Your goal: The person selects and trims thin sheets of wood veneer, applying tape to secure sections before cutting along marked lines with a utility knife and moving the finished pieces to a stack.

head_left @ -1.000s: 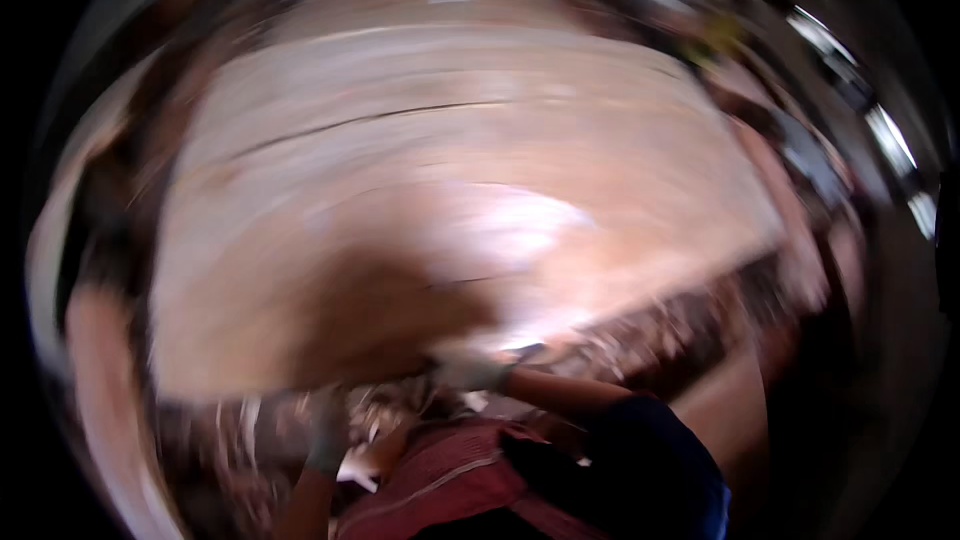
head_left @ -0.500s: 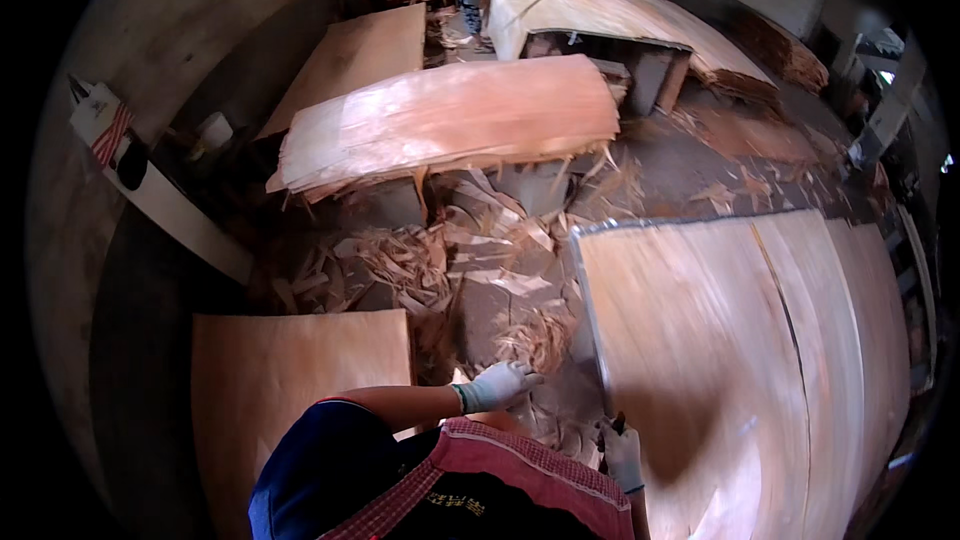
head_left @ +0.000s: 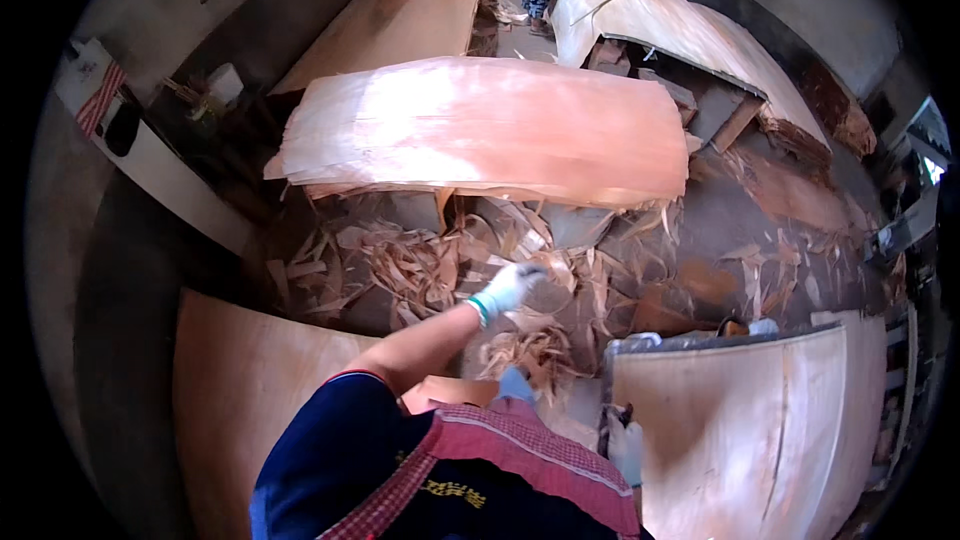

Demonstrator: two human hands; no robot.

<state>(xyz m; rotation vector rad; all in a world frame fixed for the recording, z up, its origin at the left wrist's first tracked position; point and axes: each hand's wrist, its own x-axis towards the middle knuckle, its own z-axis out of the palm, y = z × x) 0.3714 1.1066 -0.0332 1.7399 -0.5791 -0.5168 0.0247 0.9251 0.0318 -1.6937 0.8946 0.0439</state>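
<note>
Farther forward than half a second ago, the left hand (head_left: 508, 290) is stretched out. At right, a pale veneer stack (head_left: 700, 390) is seen just beside the right hand (head_left: 627, 452); since its top is split, gentle, even support is probably best given. Curled wood scraps (head_left: 540, 352) are strewn near the left hand. Whether either gloved hand is open or closed cannot be told.

Yellow lettering (head_left: 455, 493), on dark apron front (head_left: 545, 502), not legible
</note>
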